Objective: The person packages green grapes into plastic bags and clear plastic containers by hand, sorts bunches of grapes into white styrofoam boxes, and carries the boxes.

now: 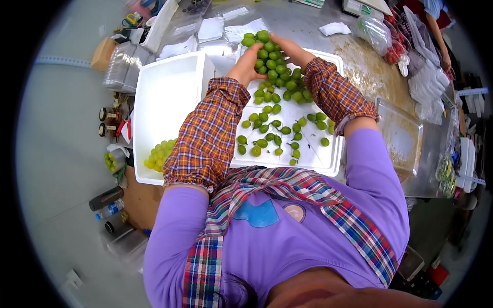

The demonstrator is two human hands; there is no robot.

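Note:
A large bunch of green grapes (pixel 275 59) is held between my two hands over the far part of a white tray (pixel 334 149). My left hand (pixel 248 65) is wrapped round the bunch's left side. On its right side my right hand (pixel 291 50) grips the top, with some fingers hidden behind the fruit. Loose green grapes (pixel 261 143) and small clusters lie scattered on the tray, nearer to me. Left of the tray is a deep white box (pixel 167 95) with yellow-green grapes (pixel 161 153) in its near right corner, partly covered by my left sleeve.
Clear plastic boxes (pixel 123 66) stand left of the white box. White pads (pixel 210 29) lie at the back. A clear tray lid (pixel 400 133), plastic bags (pixel 429 84) and red fruit (pixel 394 50) are on the right. Another person's arm (pixel 439 38) shows at the far right.

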